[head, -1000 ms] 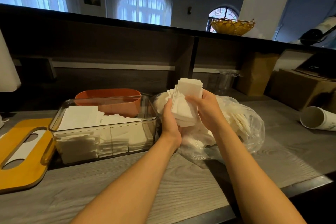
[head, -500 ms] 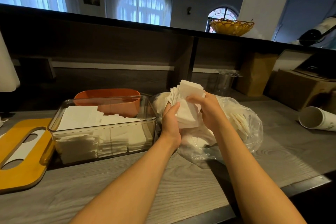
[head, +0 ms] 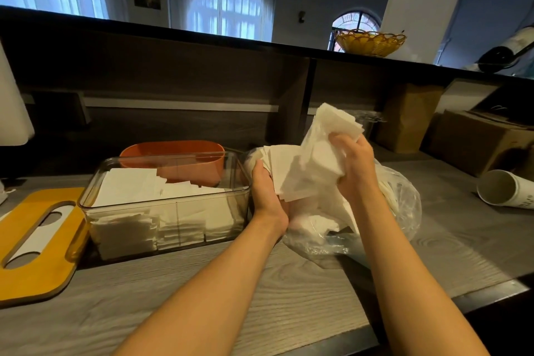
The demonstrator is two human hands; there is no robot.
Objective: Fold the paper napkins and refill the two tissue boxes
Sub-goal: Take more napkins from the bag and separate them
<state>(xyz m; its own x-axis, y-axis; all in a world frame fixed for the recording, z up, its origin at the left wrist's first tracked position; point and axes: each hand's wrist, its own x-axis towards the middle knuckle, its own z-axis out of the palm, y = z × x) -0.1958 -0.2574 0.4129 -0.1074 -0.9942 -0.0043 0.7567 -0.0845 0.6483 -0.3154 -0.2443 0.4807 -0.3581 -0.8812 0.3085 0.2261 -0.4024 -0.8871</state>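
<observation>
A thick stack of white paper napkins [head: 315,159] is held up above a clear plastic bag [head: 398,211] of more napkins. My right hand [head: 354,159] grips the stack's upper right part, fingers curled round it. My left hand [head: 264,185] holds the stack's lower left edge from beneath. The stack is fanned and tilted. Left of my hands stands a clear tissue box [head: 167,202] partly filled with folded white napkins. Behind it sits an orange tissue box [head: 173,150], its inside hidden.
A yellow lid [head: 37,243] with a slot lies at the left on the grey wooden counter [head: 260,292]. A white paper cup [head: 502,191] lies on its side at the right. Cardboard boxes [head: 474,141] and a brown paper bag [head: 407,115] stand behind. A yellow basket [head: 370,42] sits on the upper ledge.
The napkin stack has tilted and fanned out. My right hand moved up and right along it, while my left hand slid lower under its left edge.
</observation>
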